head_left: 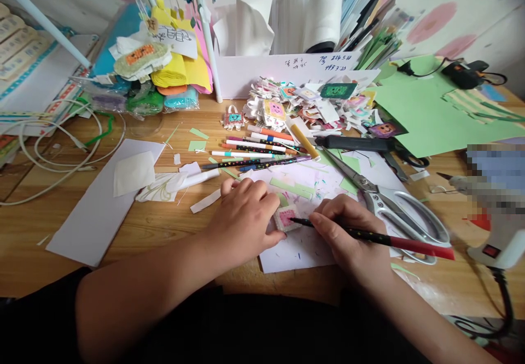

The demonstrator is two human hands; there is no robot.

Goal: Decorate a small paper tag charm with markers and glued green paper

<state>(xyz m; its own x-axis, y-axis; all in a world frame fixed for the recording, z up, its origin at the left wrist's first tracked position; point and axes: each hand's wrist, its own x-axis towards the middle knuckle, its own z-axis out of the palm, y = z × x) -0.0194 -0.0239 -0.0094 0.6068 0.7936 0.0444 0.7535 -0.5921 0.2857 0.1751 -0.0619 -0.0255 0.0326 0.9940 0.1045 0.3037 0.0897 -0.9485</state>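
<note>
Two bare forearms rise from the bottom edge of the frame toward the centre, over a wooden table. At the centre lies a small pink-and-white paper piece, flat on a white sheet marked with stray colour strokes. Left hand, just left of centre, is curled with its fingers bent down, thumb and fingertips pressing the left side of the paper piece. Right hand, just right of centre, is closed in a writing grip around a black pen with a red end; the pen's tip touches the paper piece and its red end points toward the right edge.

Large silver scissors lie just right of the right hand, blades toward the upper left. Above the hands, a row of coloured markers lies across the table. Further up, at upper centre, sits a heap of small cut paper pictures. Green paper covers the upper right. A white glue gun rests at the right edge. White cables loop at the left.
</note>
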